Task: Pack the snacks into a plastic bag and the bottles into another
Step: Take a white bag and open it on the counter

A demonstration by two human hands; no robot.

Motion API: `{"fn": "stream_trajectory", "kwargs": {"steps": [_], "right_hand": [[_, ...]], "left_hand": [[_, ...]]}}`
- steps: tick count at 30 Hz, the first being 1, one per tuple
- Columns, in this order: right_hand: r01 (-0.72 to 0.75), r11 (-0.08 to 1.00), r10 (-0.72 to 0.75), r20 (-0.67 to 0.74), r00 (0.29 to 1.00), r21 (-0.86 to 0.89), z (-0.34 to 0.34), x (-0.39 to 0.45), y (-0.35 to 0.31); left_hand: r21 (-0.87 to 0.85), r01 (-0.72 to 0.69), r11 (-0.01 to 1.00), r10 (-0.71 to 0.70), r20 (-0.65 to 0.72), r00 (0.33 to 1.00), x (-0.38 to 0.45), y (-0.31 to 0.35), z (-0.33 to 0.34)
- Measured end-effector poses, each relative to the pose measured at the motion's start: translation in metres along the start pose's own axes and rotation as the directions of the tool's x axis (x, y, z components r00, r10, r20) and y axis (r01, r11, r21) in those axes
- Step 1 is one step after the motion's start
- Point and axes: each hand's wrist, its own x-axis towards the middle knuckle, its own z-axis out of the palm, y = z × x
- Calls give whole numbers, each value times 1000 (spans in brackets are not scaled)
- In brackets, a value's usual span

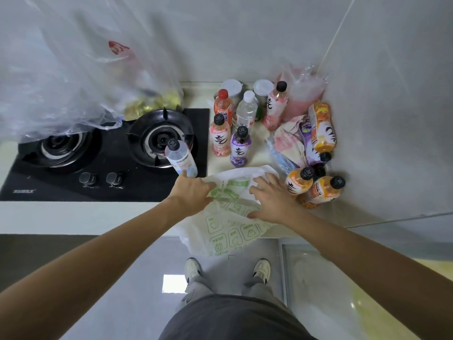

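Note:
A white plastic bag with green print lies at the counter's front edge and hangs over it. My left hand grips a clear bottle with a black cap by its base, just above the bag's left rim. My right hand grasps the bag's right side, fingers curled over the rim. Behind the bag stand a pink bottle and a purple bottle. Two orange bottles lean at the right. A clear bag of yellow snacks hangs blurred at the upper left.
A black two-burner gas stove fills the counter's left part. More bottles and two white-lidded jars crowd the back right corner, with a pinkish bag and crumpled wrappers. Grey walls close the back and right. My feet are on the floor below.

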Motion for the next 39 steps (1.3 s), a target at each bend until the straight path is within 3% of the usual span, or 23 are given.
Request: {"fn": "stream_trajectory", "kwargs": {"steps": [3, 8, 15, 19, 24, 28, 32, 35, 39], "right_hand": [[-14, 1000, 14, -6, 1000, -6, -4, 5, 0], [-42, 995, 40, -22, 999, -86, -7, 12, 0], [-120, 975, 134, 63, 989, -189, -17, 20, -7], [-146, 968, 163, 69, 984, -204, -19, 18, -7], [-141, 958, 171, 102, 980, -251, -17, 12, -4], [-19, 970, 17, -8, 1000, -241, -14, 9, 5], [191, 941, -253, -208, 945, -280, -10, 13, 12], [191, 938, -222, -77, 972, -291, -15, 18, 12], [137, 939, -115, 87, 990, -316, -21, 21, 16]], "left_hand": [[62, 16, 998, -16, 3, 1000, -1, -6, 12], [5, 47, 999, -47, -21, 999, -6, -6, 24], [197, 167, 966, -196, 135, 971, -13, -1, 27], [197, 208, 958, -242, 163, 957, -18, -2, 38], [151, 201, 968, -207, 29, 978, -30, -1, 46], [124, 136, 983, -118, -140, 983, -45, 1, 45], [89, -87, 992, 106, -231, 967, -52, 0, 61], [32, -146, 989, 149, -191, 970, -52, 0, 77], [-18, -39, 999, 38, -55, 998, -55, 8, 76]]}}
